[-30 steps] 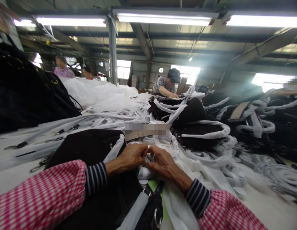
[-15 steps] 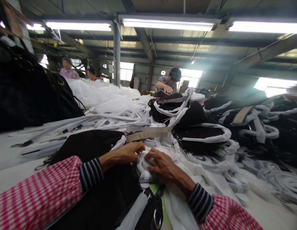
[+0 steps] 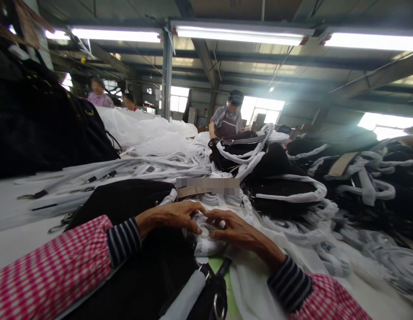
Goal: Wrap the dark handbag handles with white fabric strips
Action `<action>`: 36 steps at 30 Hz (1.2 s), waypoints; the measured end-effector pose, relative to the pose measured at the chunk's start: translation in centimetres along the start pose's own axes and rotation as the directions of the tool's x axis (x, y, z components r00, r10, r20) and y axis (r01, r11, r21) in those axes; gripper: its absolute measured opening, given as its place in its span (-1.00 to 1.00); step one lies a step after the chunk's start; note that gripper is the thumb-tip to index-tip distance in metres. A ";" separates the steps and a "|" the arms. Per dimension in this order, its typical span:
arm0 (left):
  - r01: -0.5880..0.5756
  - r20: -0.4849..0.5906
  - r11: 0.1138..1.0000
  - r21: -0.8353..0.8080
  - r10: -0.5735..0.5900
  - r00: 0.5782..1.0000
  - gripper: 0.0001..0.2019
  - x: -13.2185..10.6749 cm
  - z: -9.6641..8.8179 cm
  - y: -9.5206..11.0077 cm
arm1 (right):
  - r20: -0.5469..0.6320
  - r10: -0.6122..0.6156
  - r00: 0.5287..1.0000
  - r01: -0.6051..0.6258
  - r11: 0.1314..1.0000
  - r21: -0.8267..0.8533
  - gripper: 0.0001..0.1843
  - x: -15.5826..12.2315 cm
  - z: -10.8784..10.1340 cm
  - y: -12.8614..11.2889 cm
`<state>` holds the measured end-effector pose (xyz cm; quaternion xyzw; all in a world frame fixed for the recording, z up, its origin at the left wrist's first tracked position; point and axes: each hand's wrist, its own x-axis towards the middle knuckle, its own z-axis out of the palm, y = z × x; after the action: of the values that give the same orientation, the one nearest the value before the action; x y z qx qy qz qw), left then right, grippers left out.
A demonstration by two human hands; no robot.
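Note:
A black bag point(image 3: 153, 266) lies in front of me, with a coiled, white-wrapped strap point(image 3: 206, 246) at its right side. My left hand point(image 3: 178, 216) reaches in from the left, its fingers and thumb curled on the wrapping. From the right, my right hand point(image 3: 231, 227) bends its fingers around the same wrapped strap, thumb low against it. The two index fingers nearly meet above the coil. Exactly what the fingertips pinch is partly hidden. Below the coil are a wrapped strap end point(image 3: 188, 293) and a metal ring point(image 3: 219, 304).
Black bags with white-wrapped handles point(image 3: 286, 191) are heaped ahead and to the right. Loose wrapped straps with metal clips point(image 3: 102, 177) lie at the left, near white sheeting point(image 3: 146, 133). A large black bag point(image 3: 42, 124) stands far left. A person point(image 3: 226, 120) stands behind the heap.
My right hand has shifted slightly right, and its thumb and index finger are wider apart. My left thumb has come down onto the coil. The person behind has straightened up.

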<state>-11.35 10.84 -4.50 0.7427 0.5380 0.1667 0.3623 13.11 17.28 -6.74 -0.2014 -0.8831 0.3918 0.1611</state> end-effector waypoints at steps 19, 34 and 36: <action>-0.145 -0.233 0.970 0.197 0.190 0.954 -0.15 -2.9 4.3 2.5 | -0.178 -0.084 0.980 0.088 0.996 0.015 -0.54 -2.3 -0.7 -0.2; -0.193 -0.282 0.887 -0.419 0.075 0.957 0.01 -2.4 4.6 1.8 | -0.164 0.178 0.970 -0.107 0.924 0.368 -0.44 -1.2 -1.1 -0.4; -0.155 -0.267 0.823 -0.546 0.004 0.964 0.01 -2.0 4.2 1.4 | -0.089 0.129 0.988 -0.081 0.905 0.417 -0.51 -0.7 -0.9 -1.0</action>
<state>-8.48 7.31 -6.12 0.5974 0.4751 0.4262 0.4854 13.91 16.86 -5.54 -0.2322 -0.7578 0.5651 0.2289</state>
